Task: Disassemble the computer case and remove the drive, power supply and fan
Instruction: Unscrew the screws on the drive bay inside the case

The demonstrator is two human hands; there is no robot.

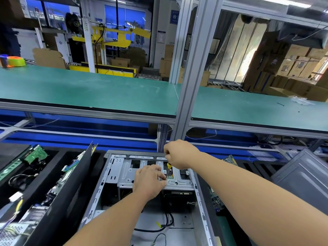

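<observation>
An open grey computer case lies on its side at the bottom centre. Its silver metal drive cage spans the far end, and loose black cables lie on the case floor. My right hand grips the yellow handle of a screwdriver, whose shaft points down into the cage. My left hand rests on the cage's near edge, fingers curled beside the screwdriver tip; whether they pinch anything I cannot tell. The drive is mostly hidden under the cage and my hands.
A black case panel leans up at the left, beside a bin of circuit boards and cables. A grey case panel stands at the right. A green shelf and an aluminium post rise behind the case.
</observation>
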